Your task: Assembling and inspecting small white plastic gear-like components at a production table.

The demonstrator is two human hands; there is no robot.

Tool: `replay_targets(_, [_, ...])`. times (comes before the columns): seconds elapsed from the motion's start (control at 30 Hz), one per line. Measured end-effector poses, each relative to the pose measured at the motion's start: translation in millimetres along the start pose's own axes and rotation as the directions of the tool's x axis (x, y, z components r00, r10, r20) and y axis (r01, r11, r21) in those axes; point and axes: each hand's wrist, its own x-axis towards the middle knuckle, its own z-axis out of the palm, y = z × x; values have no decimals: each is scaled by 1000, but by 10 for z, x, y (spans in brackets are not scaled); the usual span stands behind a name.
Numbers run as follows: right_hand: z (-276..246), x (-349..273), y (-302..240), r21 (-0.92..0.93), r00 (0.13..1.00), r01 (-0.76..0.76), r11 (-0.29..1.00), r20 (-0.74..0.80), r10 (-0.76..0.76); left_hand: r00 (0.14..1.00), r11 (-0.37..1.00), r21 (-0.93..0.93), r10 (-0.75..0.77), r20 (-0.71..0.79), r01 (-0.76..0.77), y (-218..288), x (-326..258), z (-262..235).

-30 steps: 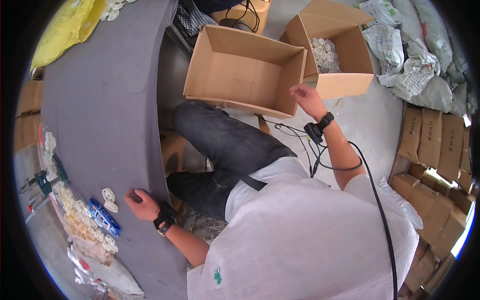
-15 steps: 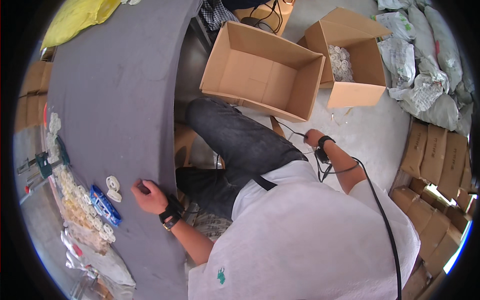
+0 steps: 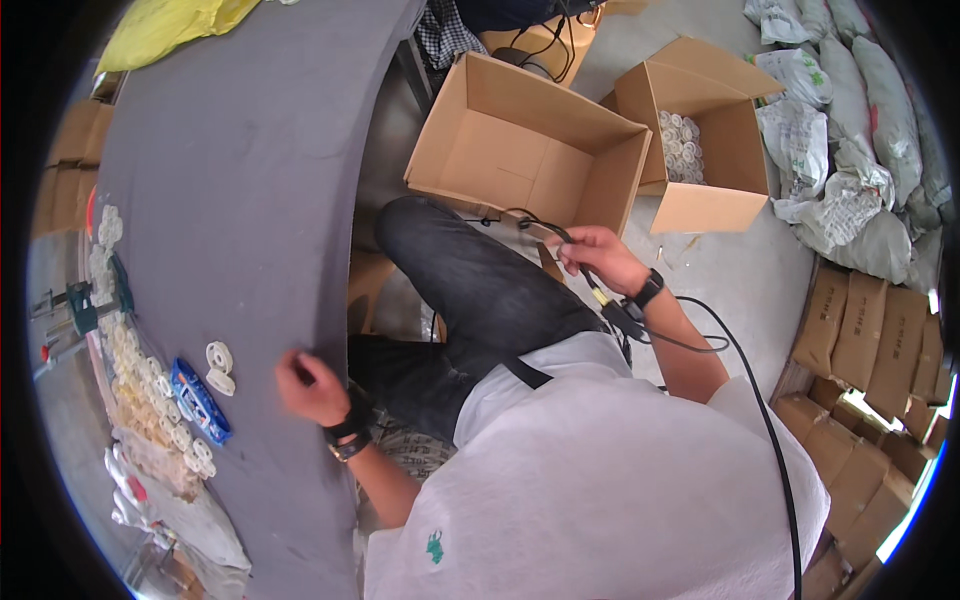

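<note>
My right hand (image 3: pixel 600 258) is closed on a black cable (image 3: pixel 553 232) in front of the larger cardboard box. A thin end of the cable runs past the fingers toward that box, and a loop hangs by the black wrist strap. Over the right edge of the grey-covered table (image 3: pixel 240 180), my left hand (image 3: pixel 312 390) is curled in a loose fist and somewhat blurred. Whatever its fingers hold, if anything, is hidden. Two white plastic rings (image 3: pixel 220 367) lie on the table to its left, beside a blue packet (image 3: pixel 200 400).
A large cardboard box (image 3: pixel 500 185) stands open ahead of my knee. Behind it on the right, another open box (image 3: pixel 700 209) holds many white rings. Ring parts (image 3: pixel 135 370) line the table's far left edge. Sacks (image 3: pixel 840 130) and stacked cartons (image 3: pixel 850 330) fill the right side.
My right hand has risen and moved left toward the box, lifting the cable with it. My left hand has shifted slightly right. The view has tilted a little.
</note>
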Motion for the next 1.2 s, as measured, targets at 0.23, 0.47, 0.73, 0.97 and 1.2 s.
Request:
replay_targets(0.23, [297,502,-121,35,998,-52,998,27,51,662,997,-72,79,746,-38,467,-569,476])
replay_targets(0.47, [110,472,-191,-17,994,92,996,-57,-92,505,990,71,-124,854,123,141,-997,1199])
replay_targets(0.73, [-17,553,-7,47,983,137,989,-132,-130,512,570,-313,-229,828,760,-317,-908,1328])
replay_targets(0.97, [-152,537,95,243,946,221,944,-287,-148,742,296,-688,-128,658,662,914,-148,405])
replay_targets(1.2, [-396,447,171,355,913,268,896,-391,-118,833,195,-812,-62,550,550,1206,493,345])
